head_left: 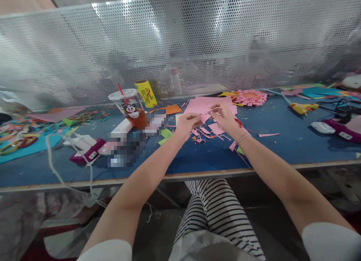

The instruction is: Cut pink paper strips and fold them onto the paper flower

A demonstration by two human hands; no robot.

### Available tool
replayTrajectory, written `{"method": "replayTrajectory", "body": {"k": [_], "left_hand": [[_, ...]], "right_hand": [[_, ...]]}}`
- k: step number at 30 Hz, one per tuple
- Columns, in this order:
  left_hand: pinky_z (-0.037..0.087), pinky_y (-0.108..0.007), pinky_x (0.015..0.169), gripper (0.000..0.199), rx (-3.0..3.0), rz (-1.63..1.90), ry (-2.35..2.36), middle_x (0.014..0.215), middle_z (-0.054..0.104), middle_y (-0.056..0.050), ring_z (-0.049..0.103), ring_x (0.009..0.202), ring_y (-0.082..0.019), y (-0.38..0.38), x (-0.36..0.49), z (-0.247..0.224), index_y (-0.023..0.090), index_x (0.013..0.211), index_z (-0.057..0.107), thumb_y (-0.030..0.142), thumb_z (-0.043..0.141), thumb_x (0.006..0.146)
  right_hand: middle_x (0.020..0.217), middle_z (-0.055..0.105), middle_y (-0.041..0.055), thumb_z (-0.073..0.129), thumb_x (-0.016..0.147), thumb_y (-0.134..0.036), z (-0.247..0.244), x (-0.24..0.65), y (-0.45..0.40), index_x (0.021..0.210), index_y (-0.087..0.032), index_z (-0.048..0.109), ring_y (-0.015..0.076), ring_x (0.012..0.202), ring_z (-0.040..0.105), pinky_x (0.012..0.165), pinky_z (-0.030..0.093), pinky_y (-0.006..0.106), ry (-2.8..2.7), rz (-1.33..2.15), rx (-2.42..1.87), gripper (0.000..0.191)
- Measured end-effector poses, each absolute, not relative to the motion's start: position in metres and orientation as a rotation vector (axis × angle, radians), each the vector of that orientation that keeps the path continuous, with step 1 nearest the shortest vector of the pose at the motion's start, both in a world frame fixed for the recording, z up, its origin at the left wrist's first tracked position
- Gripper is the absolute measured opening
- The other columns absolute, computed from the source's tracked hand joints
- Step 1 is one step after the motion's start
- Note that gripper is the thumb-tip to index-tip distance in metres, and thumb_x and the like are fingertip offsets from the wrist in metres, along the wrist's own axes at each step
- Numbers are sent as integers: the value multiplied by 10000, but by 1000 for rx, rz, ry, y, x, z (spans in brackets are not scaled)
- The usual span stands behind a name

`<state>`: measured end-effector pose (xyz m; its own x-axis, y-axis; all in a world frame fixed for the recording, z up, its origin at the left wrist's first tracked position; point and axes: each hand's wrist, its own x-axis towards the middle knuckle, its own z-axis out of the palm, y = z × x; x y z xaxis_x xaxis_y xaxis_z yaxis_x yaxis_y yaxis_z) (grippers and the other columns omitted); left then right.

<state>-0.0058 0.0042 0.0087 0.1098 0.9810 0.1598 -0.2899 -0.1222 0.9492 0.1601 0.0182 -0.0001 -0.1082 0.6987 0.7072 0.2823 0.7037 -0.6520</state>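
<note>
Over the blue table, my left hand (188, 123) pinches the left edge of a small pink paper piece (205, 118). My right hand (222, 117) is just to its right, its fingers pressed together near the same piece; what lies between those fingertips is too small to make out. Behind both hands lies a large pink sheet (197, 104). Pink scraps (216, 129) are scattered beneath and around the hands. Something red shows beside my right wrist, partly covered by it. Green paper (166, 133) lies to the left of the scraps.
A clear cup (138, 116) with a red straw stands left of my hands, by a yellow box (146, 93). Farther right are a pink fringed rosette (251, 97), a yellow glue gun (303, 108) and a purple power strip (342, 130). A perforated metal panel (197, 39) stands behind.
</note>
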Motion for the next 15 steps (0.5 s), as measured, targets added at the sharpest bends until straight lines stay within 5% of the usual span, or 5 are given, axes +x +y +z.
{"method": "replayTrajectory", "body": {"k": [4,8,15], "left_hand": [[524,-313,730,288,1263,1348,836,647,645,-14,616,609,-112,4,-5,5,122,750,626,274,753,541],[521,-311,728,312,1351,1323,797,670,652,-10,618,632,-113,3,-4,4,137,830,630,261,736,564],[502,-257,623,210,1521,1212,930,575,632,-20,607,562,-117,-1,-4,7,121,697,644,285,714,587]], "right_hand": [[694,581,14,467,815,-385,-2,153,17,763,-176,531,124,626,569,545,486,254,-1783,678,-892,225],[604,562,-1,453,826,-373,4,150,8,631,-165,533,105,563,517,554,433,241,-1891,599,-924,296],[568,527,-12,476,816,-287,14,156,3,564,-164,527,94,548,471,532,350,226,-2044,382,-897,285]]}}
